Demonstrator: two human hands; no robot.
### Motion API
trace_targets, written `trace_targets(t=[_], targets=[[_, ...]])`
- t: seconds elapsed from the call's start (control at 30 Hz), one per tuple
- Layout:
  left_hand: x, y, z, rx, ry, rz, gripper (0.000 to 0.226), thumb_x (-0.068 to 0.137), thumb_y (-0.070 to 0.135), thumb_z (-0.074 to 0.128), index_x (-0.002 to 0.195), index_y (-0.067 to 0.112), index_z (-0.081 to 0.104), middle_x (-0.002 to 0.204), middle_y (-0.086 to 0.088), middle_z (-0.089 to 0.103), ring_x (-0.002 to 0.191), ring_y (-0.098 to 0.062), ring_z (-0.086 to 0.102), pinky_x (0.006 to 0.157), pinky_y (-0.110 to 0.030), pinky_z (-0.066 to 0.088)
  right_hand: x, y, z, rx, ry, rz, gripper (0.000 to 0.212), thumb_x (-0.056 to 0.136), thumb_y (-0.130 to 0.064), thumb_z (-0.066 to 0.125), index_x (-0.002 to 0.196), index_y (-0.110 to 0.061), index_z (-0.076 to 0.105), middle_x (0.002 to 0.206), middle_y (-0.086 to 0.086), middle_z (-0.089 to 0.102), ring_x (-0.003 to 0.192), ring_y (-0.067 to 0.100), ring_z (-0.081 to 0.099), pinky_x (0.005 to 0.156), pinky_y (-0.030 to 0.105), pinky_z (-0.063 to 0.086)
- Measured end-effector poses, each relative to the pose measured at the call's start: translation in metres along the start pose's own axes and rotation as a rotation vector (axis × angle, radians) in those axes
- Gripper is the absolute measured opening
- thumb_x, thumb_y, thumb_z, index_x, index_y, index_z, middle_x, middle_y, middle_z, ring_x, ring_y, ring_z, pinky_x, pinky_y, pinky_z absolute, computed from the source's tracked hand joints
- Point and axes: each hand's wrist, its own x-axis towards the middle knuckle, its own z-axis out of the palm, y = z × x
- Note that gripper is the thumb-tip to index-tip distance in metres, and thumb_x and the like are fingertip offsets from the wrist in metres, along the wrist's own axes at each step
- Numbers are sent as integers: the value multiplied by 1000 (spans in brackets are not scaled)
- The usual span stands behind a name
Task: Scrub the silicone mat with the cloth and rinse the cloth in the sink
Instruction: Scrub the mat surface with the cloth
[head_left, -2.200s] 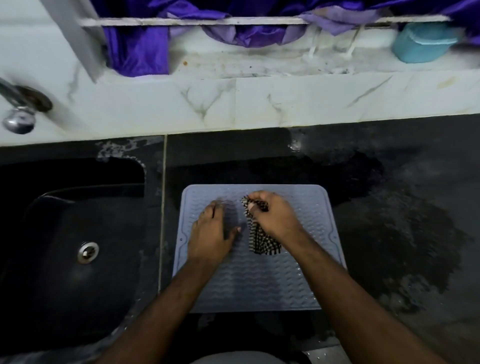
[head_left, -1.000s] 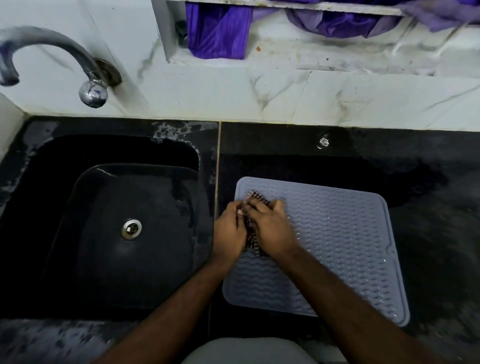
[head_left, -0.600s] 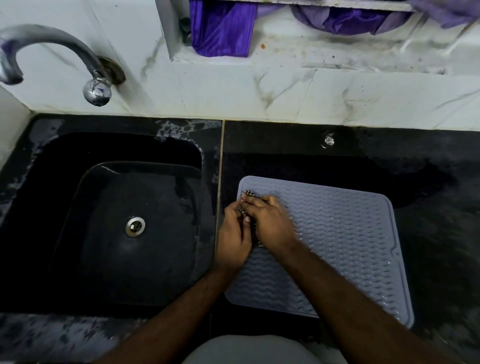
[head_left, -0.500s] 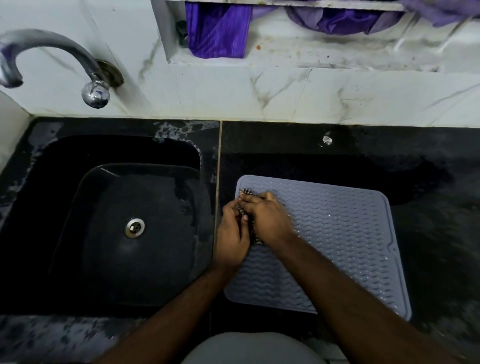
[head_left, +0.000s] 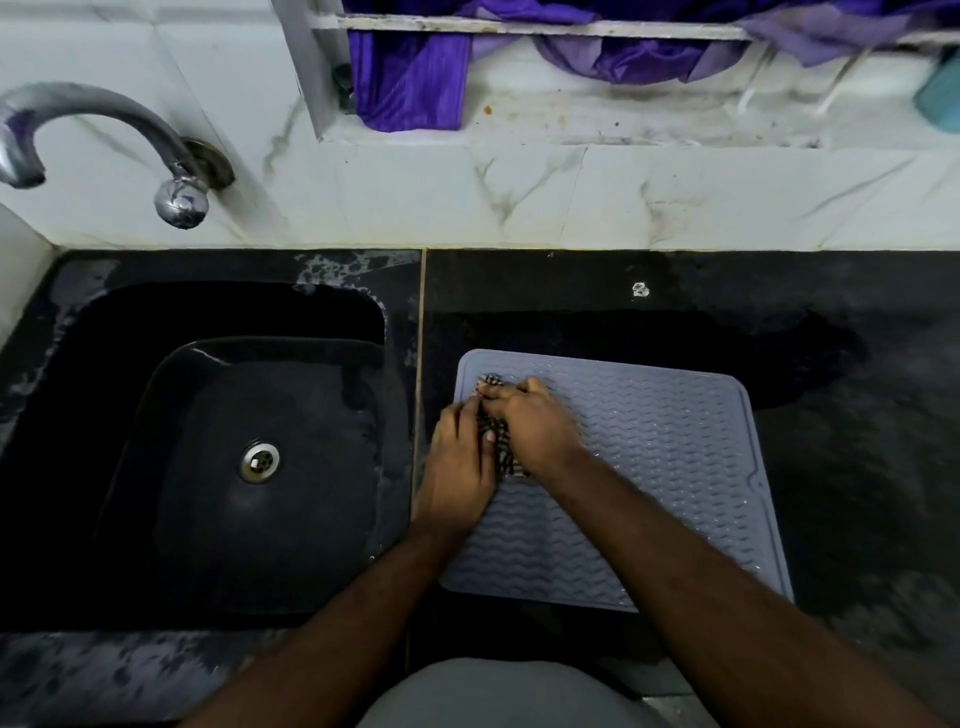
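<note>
While right hand (head_left: 535, 431) clutches checked cloth (head_left: 501, 454) at silicone mat (head_left: 665, 462) near-left corner, left hand (head_left: 460, 467) rests beside it, grip unclear. Gather cloth fully before moving to sink (head_left: 249, 447); avoid drips.

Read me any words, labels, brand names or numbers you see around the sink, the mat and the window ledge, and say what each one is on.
None can be read.
Mat: only a raised wave pattern, no writing.
Cloth: a check pattern, no label showing.
Tap: bare metal, no marking visible.
Teal container on the ledge: cut off by the frame edge, no print showing.
</note>
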Motion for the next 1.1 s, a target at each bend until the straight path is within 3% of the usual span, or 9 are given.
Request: trace_targets(t=[0.07,0.27,0.43,0.53,0.7,0.87,1.1], targets=[[0,0,3,72,-29,15,47,106,31,38,150,12,38,149,-8,42,131,-24,45,111,-40,40,-7,12,-1,-96,-8,5,40,104,-33,46,145,-36,50,144,-15,51,119,18,42,103,35,40],[-4,2,9,279,-84,20,56,106,36,37,154,8,36,162,-10,32,128,-28,42,107,-42,42,-6,26,2,-119,-10,1,41,104,-36,45,144,-42,49,150,-25,44,113,16,39,99,32,39],[-8,9,12,349,-96,-20,56,106,37,37,152,5,38,156,-13,37,127,-30,41,105,-43,44,-1,33,-3,-107,-64,-39,42,102,-43,42,144,-42,50,150,-21,46,111,17,39,101,37,39],[-21,15,14,361,-93,-60,56,105,37,38,150,4,39,152,-14,40,124,-29,41,103,-42,43,-10,36,2,-45,-99,-15,56,93,-62,26,141,-47,50,142,-12,50,110,16,42,102,33,41],[-27,16,13,411,-94,-58,55,101,35,43,146,3,42,145,-15,45,120,-29,44,101,-42,46,-21,34,5,-103,-21,-104,40,103,-41,41,142,-45,50,149,-27,45,112,15,37,99,37,38],[-30,18,13,454,-100,-41,56,103,36,40,149,3,37,149,-17,41,124,-29,44,102,-40,45,-18,27,4,-105,-50,-51,42,101,-47,39,141,-47,49,147,-23,49,111,16,38,98,35,39],[-29,22,11,464,-96,-71,58,104,40,39,147,2,41,146,-14,44,120,-26,44,99,-39,44,-32,45,-7,-157,42,9,38,101,-31,51,137,-44,57,138,-22,59,110,17,41,94,35,43]])
